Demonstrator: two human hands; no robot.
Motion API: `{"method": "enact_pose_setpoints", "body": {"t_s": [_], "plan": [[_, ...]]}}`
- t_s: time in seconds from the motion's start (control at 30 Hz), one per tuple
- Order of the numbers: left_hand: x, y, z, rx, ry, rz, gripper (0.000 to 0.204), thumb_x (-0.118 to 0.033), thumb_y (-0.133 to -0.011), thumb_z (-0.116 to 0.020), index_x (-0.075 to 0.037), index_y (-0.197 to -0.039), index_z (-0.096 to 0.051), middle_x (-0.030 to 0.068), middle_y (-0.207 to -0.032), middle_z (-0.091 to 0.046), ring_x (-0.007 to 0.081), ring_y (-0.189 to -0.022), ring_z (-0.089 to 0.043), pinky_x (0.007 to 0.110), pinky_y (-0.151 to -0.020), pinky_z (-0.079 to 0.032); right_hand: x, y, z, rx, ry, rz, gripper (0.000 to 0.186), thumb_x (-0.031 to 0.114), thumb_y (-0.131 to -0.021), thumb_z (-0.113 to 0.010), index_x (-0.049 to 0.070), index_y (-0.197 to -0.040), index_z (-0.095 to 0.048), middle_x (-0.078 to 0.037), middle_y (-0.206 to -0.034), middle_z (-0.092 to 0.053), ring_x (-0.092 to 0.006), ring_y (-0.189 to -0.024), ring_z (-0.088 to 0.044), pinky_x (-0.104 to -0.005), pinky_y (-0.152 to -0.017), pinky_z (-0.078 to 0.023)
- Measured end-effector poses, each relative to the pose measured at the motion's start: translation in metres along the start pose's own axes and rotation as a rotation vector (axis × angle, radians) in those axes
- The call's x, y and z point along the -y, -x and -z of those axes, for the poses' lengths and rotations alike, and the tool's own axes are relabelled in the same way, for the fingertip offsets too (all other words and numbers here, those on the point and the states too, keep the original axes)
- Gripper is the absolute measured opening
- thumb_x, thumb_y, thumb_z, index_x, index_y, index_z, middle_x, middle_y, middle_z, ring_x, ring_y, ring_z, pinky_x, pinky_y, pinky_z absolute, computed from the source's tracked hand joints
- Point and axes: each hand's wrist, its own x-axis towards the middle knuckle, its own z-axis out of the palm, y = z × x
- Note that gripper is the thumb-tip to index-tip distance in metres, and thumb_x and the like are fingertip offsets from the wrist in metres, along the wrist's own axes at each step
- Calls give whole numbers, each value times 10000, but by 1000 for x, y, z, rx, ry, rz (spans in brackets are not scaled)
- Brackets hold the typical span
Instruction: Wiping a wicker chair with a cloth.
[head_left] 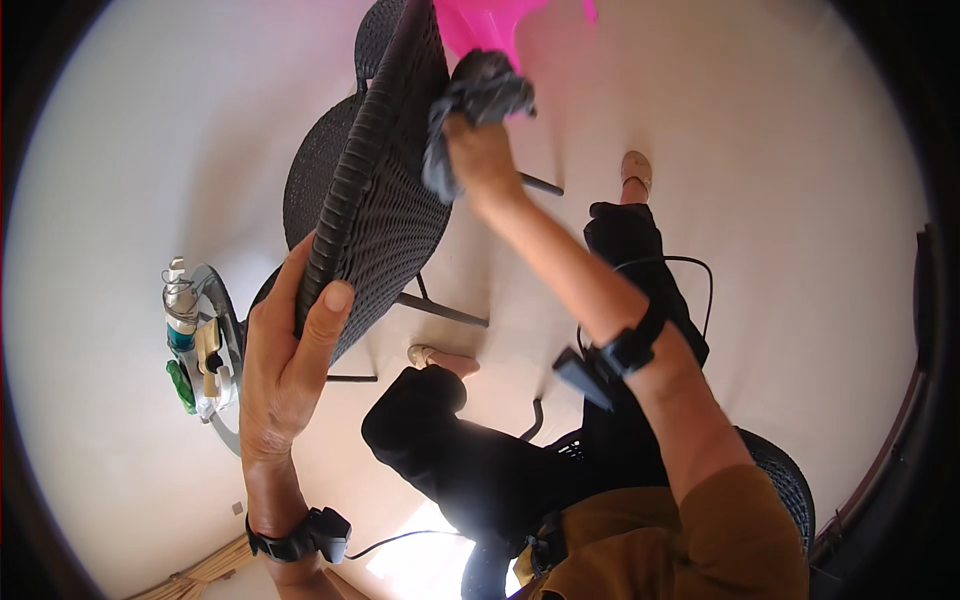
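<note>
A dark woven wicker chair (395, 215) stands in front of me, its back turned toward me. My left hand (290, 350) grips the rounded edge of the backrest, thumb on the near side and fingers out of sight behind it. My right hand (480, 160) is closed around a crumpled grey cloth (485, 90), which lies against the backrest's outer face near its far right side. Some of the cloth and the right fingertips are hidden.
Left of the chair, a small round table (225, 430) carries a bottle (180, 305), a brush-like item (209, 345) and a green wrapper (180, 386). Behind the chair is a bright pink plastic object (490, 20). A black cable (690, 262) loops by my right leg.
</note>
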Motion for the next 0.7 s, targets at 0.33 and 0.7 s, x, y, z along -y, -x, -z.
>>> {"method": "enact_pose_setpoints", "body": {"t_s": [0.33,0.7], "plan": [[0,-7,0,35,66,-23,674,-475,-905,-547,82,-1276,-463,122,-957,-606,163,-854,-548,268,-765,-440,-103,-62,-6,-28,-137,-99,269,173,-887,-484,-23,-1052,-566,-94,-946,-598,-188,-843,-555,-342,-779,-459],[-3,-7,-6,-53,69,-100,519,-357,-922,-575,65,-1221,-523,96,-841,-633,119,-762,-541,257,-722,-449,-149,162,-81,350,-276,-539,466,196,-917,-453,-22,-1322,-380,-190,-1213,-563,-305,-1141,-526,-380,-912,-443]]}}
